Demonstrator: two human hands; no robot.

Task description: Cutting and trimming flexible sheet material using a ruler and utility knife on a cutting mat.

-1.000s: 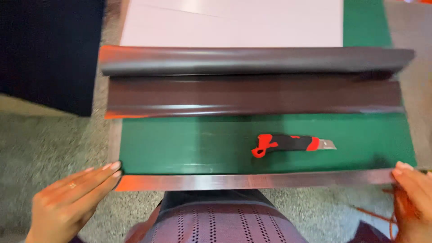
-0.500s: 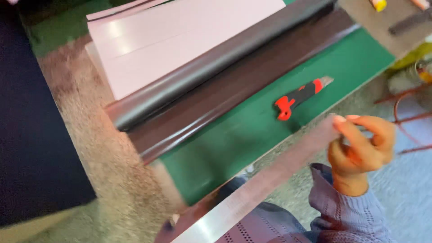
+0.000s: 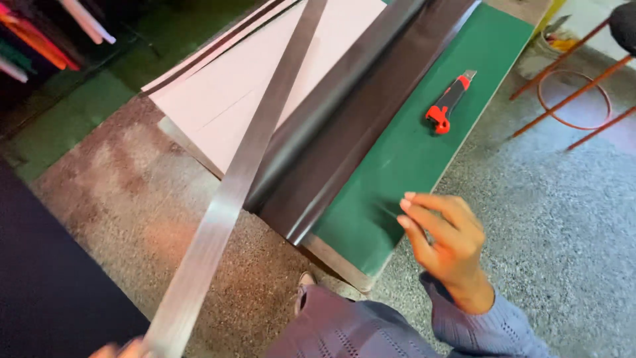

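Overhead, left hand (image 3: 122, 348) is gripping the near end of a long steel ruler (image 3: 242, 172), which is slanting across the pale sheet (image 3: 218, 99) and dark roll (image 3: 344, 113). Right hand (image 3: 444, 242) is hovering loosely curled, holding nothing, over the green mat's (image 3: 411, 152) near edge. Red utility knife (image 3: 450, 101) is lying toward the mat's right edge.
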